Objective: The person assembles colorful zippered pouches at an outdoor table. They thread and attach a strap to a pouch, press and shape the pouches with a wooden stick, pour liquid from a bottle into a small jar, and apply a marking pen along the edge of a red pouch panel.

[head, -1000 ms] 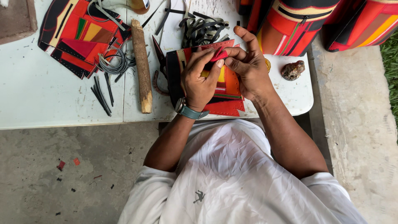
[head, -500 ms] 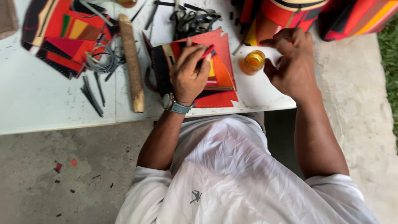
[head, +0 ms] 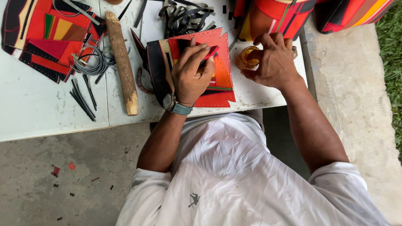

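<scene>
Left hand [head: 190, 73] pressing on patchwork leather panel [head: 217, 79] at bench [head: 42, 113] edge, fingers [head: 201, 56] together, clamped on red strip [head: 210, 52]. Right hand [head: 272, 62] just beside, fingers curled around small amber jar [head: 246, 57].

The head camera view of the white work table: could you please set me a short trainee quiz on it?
1. True or false: the left hand rests on the red and orange patchwork leather panel.
2. What is the right hand on? A. the rough wooden stick B. the small amber glass jar C. the bundle of black leather strips
3. Fill in: the rough wooden stick lies on the white table to the ___ of the panel, by the person's own sides.

Key: 1 true. 2 B, the small amber glass jar. 3 left.
</scene>
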